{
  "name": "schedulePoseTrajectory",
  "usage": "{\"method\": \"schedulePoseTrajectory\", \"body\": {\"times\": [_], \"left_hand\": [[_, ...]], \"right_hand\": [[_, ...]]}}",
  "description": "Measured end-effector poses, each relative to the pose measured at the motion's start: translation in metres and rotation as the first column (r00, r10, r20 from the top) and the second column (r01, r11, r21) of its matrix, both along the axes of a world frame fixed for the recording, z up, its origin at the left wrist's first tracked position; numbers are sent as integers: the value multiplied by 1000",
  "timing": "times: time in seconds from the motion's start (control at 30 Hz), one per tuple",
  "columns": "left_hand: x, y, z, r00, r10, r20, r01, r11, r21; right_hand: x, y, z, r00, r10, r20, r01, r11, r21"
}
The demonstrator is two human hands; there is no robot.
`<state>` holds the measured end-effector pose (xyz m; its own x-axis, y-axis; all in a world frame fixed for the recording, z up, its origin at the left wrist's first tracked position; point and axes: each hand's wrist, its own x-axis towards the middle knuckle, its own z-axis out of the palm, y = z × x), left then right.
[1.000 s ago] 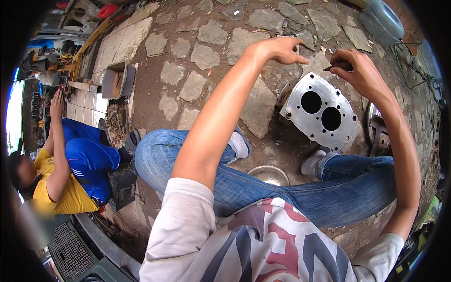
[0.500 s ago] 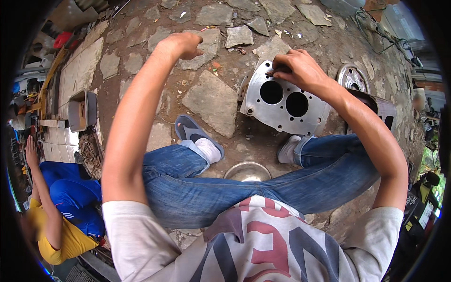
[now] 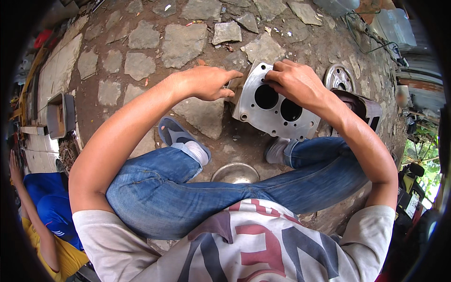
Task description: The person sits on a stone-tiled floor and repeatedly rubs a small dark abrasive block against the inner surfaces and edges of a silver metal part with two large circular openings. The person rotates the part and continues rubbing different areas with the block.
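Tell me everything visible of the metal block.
The metal block looks grey, its flat face turned up toward the camera. Two large, dark round bores sit side by side, smaller holes around them. It stands just beyond the right foot, its underside hidden. The right hand covers part of the face; the left hand is by its left side, whether touching is unclear.

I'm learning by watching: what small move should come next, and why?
Probably resting the left hand against the metal block to steady it: its index finger and thumb point toward the block's left side, while the right hand is over the holed face.
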<state>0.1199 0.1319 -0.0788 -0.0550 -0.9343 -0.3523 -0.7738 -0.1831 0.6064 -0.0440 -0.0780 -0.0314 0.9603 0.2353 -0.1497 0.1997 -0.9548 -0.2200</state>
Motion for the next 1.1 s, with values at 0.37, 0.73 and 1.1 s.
{"method": "schedulePoseTrajectory", "body": {"times": [0.37,0.73,1.1], "left_hand": [[1,-10,-6,978,173,-113,-170,985,37],[32,2,4,999,37,36,-38,999,15],[-36,250,-144,771,571,281,-622,770,142]], "right_hand": [[11,18,-5,989,145,18,-138,968,-208],[7,11,2,1000,12,-11,-11,1000,5],[21,10,24,983,-55,-174,78,989,126]]}}
